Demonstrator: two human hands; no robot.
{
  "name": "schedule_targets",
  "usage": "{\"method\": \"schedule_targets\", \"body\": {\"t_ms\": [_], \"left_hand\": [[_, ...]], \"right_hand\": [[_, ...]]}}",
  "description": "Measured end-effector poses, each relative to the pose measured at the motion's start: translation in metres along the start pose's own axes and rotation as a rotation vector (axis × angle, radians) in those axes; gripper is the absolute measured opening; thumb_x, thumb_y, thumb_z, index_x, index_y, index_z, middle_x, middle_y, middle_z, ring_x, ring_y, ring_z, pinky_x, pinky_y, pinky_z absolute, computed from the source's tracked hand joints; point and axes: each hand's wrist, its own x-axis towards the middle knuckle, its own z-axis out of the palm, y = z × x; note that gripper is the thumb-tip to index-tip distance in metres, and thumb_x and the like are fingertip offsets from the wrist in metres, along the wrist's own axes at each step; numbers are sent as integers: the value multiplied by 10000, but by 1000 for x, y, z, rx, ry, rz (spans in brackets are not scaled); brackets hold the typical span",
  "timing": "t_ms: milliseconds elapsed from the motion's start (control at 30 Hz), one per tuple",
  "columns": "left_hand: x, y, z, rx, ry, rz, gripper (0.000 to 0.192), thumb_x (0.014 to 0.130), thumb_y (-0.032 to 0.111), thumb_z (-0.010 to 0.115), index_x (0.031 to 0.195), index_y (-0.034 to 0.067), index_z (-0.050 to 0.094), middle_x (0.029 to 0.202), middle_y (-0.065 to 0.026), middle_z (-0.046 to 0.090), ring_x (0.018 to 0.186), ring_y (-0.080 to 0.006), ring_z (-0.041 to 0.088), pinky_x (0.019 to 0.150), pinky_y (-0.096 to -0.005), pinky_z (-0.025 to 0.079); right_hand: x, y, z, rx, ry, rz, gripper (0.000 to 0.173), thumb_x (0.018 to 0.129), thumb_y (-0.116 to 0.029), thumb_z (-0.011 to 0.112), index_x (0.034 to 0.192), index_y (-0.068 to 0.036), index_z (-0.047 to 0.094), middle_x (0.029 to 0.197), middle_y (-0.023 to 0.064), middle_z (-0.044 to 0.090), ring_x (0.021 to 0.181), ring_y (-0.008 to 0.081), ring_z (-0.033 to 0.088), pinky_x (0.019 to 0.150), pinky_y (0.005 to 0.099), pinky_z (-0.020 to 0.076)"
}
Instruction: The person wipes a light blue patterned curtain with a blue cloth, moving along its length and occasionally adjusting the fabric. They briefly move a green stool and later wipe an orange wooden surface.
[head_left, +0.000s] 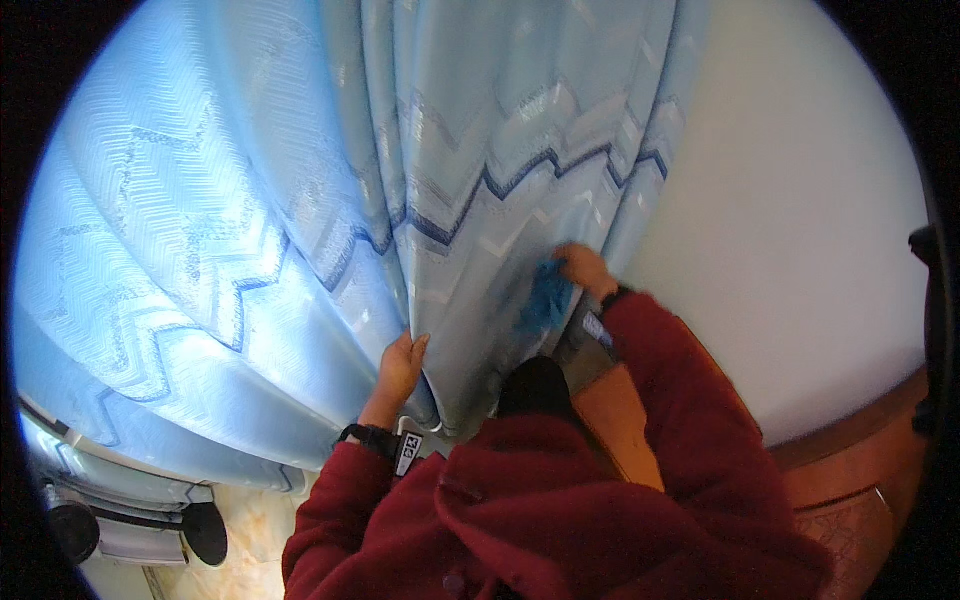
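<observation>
Long light-blue curtains (480, 142) with a dark zigzag band hang in folds before me. My left hand (401, 367) pinches a curtain edge between thumb and fingers at the lower middle. Further right, my right hand (585, 268) grips a crumpled blue cloth (549, 296) against or just in front of the curtain; motion blur hides whether it touches. Each wrist wears a dark band with a printed tag.
A plain pale wall (780, 202) rises at the right, above a reddish-brown wooden surface (847, 487). An orange object (615, 420) is beside my right sleeve. Dark round objects (204, 534) lie at the lower left over marbled floor tiles (251, 536).
</observation>
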Motion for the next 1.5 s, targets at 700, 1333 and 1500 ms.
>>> {"method": "schedule_targets", "body": {"t_ms": [700, 1333, 1500], "left_hand": [[-35, 43, 18, 339, -306, 80, 311, 877, 352, 578, 972, 56, 553, 838, -191, 636, 780, -408, 619, 678, -501, 497], [-52, 48, 47, 88, -450, 282, 474, 746, -13, 582, 1184, 65, 419, 1094, -204, 530, 995, -420, 558, 796, -481, 472], [-35, 72, 54, 166, -551, 388, 463, 755, -22, 570, 1188, 74, 437, 1101, -188, 537, 975, -406, 569, 800, -469, 483]], "right_hand": [[-128, -138, 68, 788, -172, -147, 309, 781, -63, 671, 1086, -52, 621, 1063, 93, 610, 959, 215, 592, 809, 304, 483], [-167, -143, -2, 582, 151, -211, 428, 840, -328, 682, 1092, 0, 569, 968, 177, 639, 857, 285, 641, 754, 388, 504], [-150, -134, -20, 712, 510, -116, 312, 887, -252, 621, 1042, 13, 563, 867, 188, 645, 774, 286, 650, 680, 386, 510]]}}
